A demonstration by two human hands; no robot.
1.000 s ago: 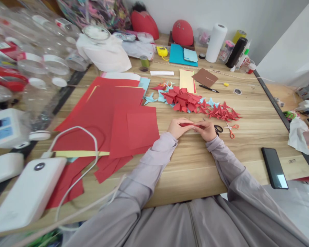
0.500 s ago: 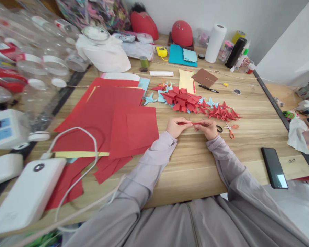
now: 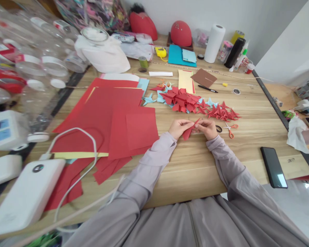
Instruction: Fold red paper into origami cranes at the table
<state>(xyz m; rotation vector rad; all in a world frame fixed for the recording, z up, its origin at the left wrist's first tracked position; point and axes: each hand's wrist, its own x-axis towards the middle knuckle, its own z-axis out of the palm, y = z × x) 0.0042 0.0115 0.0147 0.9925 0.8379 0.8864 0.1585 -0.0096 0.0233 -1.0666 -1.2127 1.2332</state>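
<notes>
Between my two hands is a folded piece of red paper, held just above the table near its middle. My left hand pinches its left side. With thumb and fingers, my right hand grips its right side, where a narrow pointed part sticks up. Fingers cover some of the folds. Just beyond the hands lies a heap of folded red paper stars, with light blue folded pieces at its left end. Scissors with orange handles and a black ring lie right of my right hand.
Sheets of red paper cover the table's left side. A white power bank with a cable lies front left, and clear plastic bottles crowd behind it. On the right is a phone. A black pen and brown paper lie beyond the heap.
The red paper, seen edge-on as a thin strip before, now has its folded faces showing, with a flap hanging down toward me. Both hands have stayed in nearly the same place.
</notes>
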